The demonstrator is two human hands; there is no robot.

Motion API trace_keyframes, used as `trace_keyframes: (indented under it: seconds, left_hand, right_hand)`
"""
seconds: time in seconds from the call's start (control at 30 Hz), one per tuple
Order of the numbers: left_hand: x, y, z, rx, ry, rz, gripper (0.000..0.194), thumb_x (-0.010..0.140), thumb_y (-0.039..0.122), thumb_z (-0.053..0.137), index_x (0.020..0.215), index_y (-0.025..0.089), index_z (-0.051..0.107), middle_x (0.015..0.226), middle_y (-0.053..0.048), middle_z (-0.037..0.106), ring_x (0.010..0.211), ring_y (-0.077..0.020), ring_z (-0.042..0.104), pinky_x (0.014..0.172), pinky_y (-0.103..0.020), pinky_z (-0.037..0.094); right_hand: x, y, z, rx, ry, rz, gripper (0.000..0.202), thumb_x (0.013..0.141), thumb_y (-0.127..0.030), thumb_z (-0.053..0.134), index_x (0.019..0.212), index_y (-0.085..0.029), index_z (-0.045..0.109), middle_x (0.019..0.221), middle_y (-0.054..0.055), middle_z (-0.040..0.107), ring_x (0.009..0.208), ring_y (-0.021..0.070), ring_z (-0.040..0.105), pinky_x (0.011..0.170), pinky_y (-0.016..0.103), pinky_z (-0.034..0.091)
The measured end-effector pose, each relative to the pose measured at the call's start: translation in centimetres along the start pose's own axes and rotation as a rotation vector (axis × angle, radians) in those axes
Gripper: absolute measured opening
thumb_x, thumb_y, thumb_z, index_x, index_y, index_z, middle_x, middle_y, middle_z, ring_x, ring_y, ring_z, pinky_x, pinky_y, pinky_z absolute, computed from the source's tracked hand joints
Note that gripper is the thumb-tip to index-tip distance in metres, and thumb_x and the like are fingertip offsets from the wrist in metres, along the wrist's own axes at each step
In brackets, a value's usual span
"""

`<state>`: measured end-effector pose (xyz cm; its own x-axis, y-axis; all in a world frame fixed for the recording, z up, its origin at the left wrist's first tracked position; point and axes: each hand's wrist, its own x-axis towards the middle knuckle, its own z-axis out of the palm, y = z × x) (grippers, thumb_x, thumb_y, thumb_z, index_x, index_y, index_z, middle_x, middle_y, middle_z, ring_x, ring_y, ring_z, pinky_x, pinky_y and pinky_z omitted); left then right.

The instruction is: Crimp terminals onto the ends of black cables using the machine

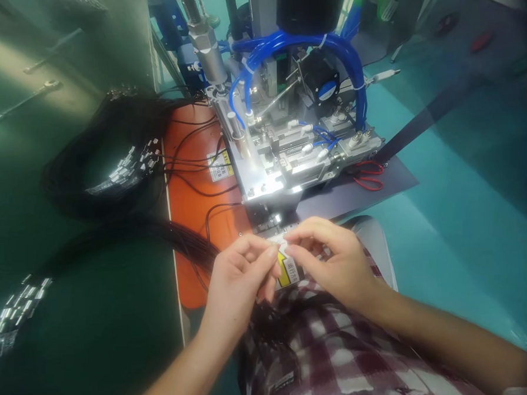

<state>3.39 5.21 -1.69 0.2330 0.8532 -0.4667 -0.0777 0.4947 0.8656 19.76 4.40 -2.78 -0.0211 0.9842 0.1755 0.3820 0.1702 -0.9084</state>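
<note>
My left hand point(245, 266) is closed, with thumb and forefinger pinched together in front of the machine. What sits in that pinch is too small to make out. Close to its fingertips, my right hand point(332, 258) curls thumb and forefinger toward the same spot; anything between them is also too small to name. A bundle of black cables point(190, 239) passes from the left behind my left hand. Dark cable ends point(272, 326) hang below it over the checked cloth on my lap. A label with a yellow arrow point(285, 272) shows just behind the fingers.
A metal machine point(283, 155) with blue air tubes point(348, 57) stands ahead on an orange board point(193, 195). On the green table at left lie a coil of black cables point(63, 167) with shiny ends, more silvery ends point(24, 304) and a wrench point(26, 99). Red wire point(371, 177) loops at right.
</note>
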Motion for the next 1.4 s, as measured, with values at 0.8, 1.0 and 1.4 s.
trace_keyframes:
  seconds: [0.8,1.0,1.4]
  left_hand:
    - [-0.1,0.1,0.0,-0.039,0.012,-0.016,0.019,0.080,0.033,0.071,0.088,0.018,0.062,0.056,0.003,0.057,0.048,-0.0088,0.053,0.046,-0.019,0.039]
    - [-0.1,0.1,0.1,-0.153,0.057,-0.053,0.021,0.081,0.032,0.068,0.076,0.015,0.058,0.060,0.003,0.056,0.041,-0.0031,0.042,0.040,-0.017,0.028]
    - [0.2,0.1,0.0,-0.226,0.008,-0.046,0.018,0.086,0.031,0.064,0.078,0.015,0.058,0.068,0.001,0.060,0.046,-0.0041,0.047,0.044,-0.017,0.034]
  right_hand:
    - [-0.1,0.0,0.9,-0.009,-0.075,0.048,0.012,0.087,-0.017,0.055,0.075,-0.020,0.055,0.068,-0.001,0.059,0.060,0.0115,0.054,0.055,0.024,0.044]
    - [0.0,-0.3,1.0,0.001,-0.112,0.004,0.015,0.086,-0.013,0.052,0.072,-0.019,0.052,0.068,-0.002,0.055,0.058,0.0102,0.051,0.057,0.025,0.042]
    - [0.1,0.1,1.3,0.120,-0.178,0.217,0.014,0.091,-0.022,0.053,0.077,-0.019,0.057,0.071,-0.001,0.060,0.062,0.0115,0.054,0.060,0.025,0.044]
